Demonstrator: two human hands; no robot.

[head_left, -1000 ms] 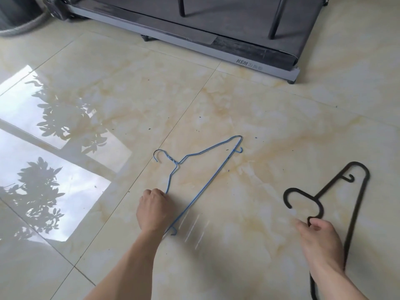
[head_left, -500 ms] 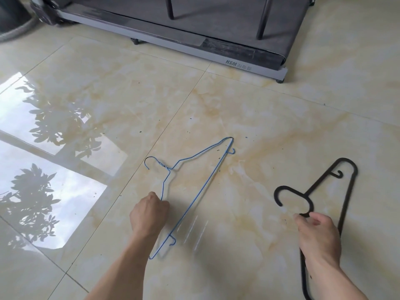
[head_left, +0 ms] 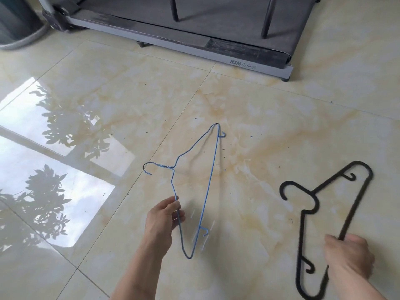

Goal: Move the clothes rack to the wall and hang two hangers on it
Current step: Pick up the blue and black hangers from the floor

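My left hand (head_left: 162, 219) pinches the near arm of a thin blue wire hanger (head_left: 209, 182), which is raised off the floor with its hook pointing left. My right hand (head_left: 348, 257) is closed around the long bar of a thick black plastic hanger (head_left: 355, 204), which is also lifted, its hook to the left. Two dark upright tubes (head_left: 174, 8) that may be clothes rack legs stand at the top, cut off by the frame.
A grey treadmill deck (head_left: 194, 43) lies across the top of the view, the dark tubes resting on it. The floor (head_left: 270, 118) is glossy cream tile with window and plant reflections at left. A grey hose (head_left: 26, 41) curls in the top left corner.
Both hangers lay flat on the floor before; now each hand has gripped one and lifted it. My right hand shifted from the black hanger's neck to its long bar.
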